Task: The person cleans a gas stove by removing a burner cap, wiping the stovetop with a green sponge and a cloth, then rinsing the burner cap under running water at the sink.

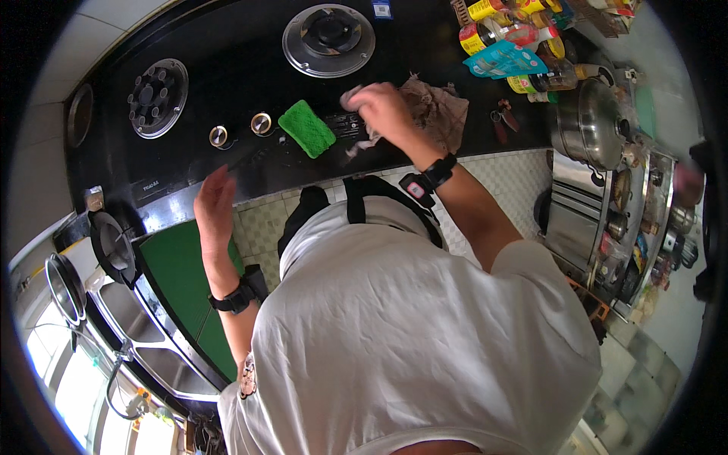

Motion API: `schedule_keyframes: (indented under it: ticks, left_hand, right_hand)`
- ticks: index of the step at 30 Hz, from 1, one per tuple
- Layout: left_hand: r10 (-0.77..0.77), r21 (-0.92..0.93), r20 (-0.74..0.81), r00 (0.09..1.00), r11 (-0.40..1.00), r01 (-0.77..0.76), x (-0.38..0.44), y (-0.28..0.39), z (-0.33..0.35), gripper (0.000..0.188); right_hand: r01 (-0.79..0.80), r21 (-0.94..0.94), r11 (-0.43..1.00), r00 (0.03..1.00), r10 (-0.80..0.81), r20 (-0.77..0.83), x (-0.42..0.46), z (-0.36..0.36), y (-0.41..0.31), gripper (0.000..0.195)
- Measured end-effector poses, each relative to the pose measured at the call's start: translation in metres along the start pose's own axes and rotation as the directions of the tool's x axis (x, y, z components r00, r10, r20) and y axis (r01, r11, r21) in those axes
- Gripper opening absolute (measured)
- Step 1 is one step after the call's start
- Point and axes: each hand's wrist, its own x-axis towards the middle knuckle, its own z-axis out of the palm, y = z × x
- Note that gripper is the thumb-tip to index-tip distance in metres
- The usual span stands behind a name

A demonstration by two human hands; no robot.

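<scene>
On the black cooktop, a green sponge (pixel 307 129) lies flat beside two round metal control knobs. My left hand (pixel 215 210) is raised at the counter's front edge, left of the sponge, fingers extended and nothing seen in it. To the right of the sponge is my right hand (pixel 378 108), blurred and bent over the cooktop; whether something pale is between its fingers cannot be told. A crumpled brownish cloth (pixel 438 114) lies just beside and partly behind that hand. Two round burners, a larger one (pixel 329 40) and a smaller one (pixel 158 98), sit farther back.
Bottles and a blue pouch (pixel 503 60) crowd the back right, near a lidded steel pot (pixel 588 125). Small keys or tags (pixel 504 120) lie right of the cloth. A double steel sink (pixel 162 364) is at lower left, with a dark pan (pixel 114 247) near the counter corner.
</scene>
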Motion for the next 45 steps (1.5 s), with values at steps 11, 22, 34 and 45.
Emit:
schedule_keyframes:
  ticks: [11, 22, 34, 45]
  left_hand:
    - [0.0, -0.005, 0.168, 0.986, 1.0, 0.001, 0.023, -0.002, 0.008, 0.033]
    - [-0.117, 0.014, 0.053, 0.992, 0.993, 0.117, -0.006, -0.002, 0.042, 0.033]
    - [-0.189, -0.132, -0.122, 0.974, 0.976, 0.173, -0.04, -0.009, 0.07, 0.031]
    - [-0.264, -0.256, -0.147, 0.953, 0.941, 0.221, -0.07, -0.024, 0.088, 0.032]
  right_hand:
    - [0.08, -0.027, 0.996, 0.97, -0.072, 0.234, 0.023, 0.019, -0.001, 0.042]
    - [0.204, 0.058, 0.977, 0.86, -0.207, 0.467, 0.033, -0.013, 0.013, 0.027]
    - [0.081, -0.06, 0.995, 0.984, -0.09, -0.151, 0.213, -0.065, 0.111, 0.032]
    - [0.187, -0.443, 0.877, 0.97, -0.095, 0.223, 0.12, -0.039, 0.106, 0.042]
